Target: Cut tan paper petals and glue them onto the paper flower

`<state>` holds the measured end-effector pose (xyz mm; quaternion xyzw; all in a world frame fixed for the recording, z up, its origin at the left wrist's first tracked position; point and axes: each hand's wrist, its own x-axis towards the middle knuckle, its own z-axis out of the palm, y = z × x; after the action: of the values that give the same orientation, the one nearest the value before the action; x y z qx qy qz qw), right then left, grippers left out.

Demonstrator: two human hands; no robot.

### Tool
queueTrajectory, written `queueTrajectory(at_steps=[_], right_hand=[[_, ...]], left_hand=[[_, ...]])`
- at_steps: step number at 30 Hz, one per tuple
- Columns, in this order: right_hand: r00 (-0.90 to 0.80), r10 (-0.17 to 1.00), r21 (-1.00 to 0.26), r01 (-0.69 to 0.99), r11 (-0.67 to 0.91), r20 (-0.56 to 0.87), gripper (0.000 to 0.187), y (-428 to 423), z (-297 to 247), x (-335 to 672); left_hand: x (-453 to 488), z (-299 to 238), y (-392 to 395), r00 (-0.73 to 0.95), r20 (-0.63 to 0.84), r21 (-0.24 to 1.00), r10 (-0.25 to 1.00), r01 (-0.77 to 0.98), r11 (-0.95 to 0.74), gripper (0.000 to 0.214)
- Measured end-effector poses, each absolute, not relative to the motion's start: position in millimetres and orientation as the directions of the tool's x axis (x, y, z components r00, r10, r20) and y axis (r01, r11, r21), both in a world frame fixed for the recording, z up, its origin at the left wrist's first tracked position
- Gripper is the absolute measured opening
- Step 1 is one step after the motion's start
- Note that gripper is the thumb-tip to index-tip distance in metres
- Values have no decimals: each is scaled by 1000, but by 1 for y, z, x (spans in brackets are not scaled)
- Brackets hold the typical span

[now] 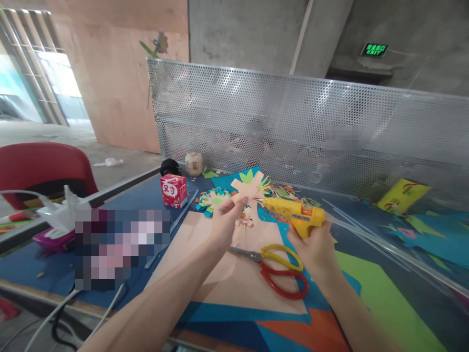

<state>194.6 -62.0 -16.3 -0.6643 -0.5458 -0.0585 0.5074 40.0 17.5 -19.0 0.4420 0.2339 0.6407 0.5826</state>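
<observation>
Between the fingers of my left hand (227, 217) is a peach paper flower (246, 187) with broad petals, raised above the table. My right hand (315, 247) is wrapped around the handle of a yellow hot glue gun (293, 211). Its metal nozzle points left and reaches the flower's edge close to my left fingertips; whether it touches the paper I cannot tell. Below my hands, scissors (282, 271) with one yellow and one red handle lie on a large peach sheet (212, 264). A layered paper flower (216, 200) with a green centre sits behind my left hand.
A red box (173, 190) and a jar (194, 164) stand at the back left. Clear sticks (359, 227) lie on the right, near a yellow roll (403, 195). Green paper (384, 298) covers the right front. A perforated metal screen (293, 122) closes the back. Cables (66, 300) hang at left.
</observation>
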Motion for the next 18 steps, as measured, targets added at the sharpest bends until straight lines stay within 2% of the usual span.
queueTrajectory(at_steps=[8,14,18], right_hand=[[405,656,-581,812,62,637,24,-62,-20,197],[342,714,-616,771,158,611,26,-62,-22,196],[352,709,-609,781,136,611,27,-62,-23,195]], left_hand=[[39,-14,15,67,260,801,963,-572,-177,15],[39,-14,15,73,260,793,963,-584,-170,15],[40,-16,16,79,263,790,962,-589,-168,14]])
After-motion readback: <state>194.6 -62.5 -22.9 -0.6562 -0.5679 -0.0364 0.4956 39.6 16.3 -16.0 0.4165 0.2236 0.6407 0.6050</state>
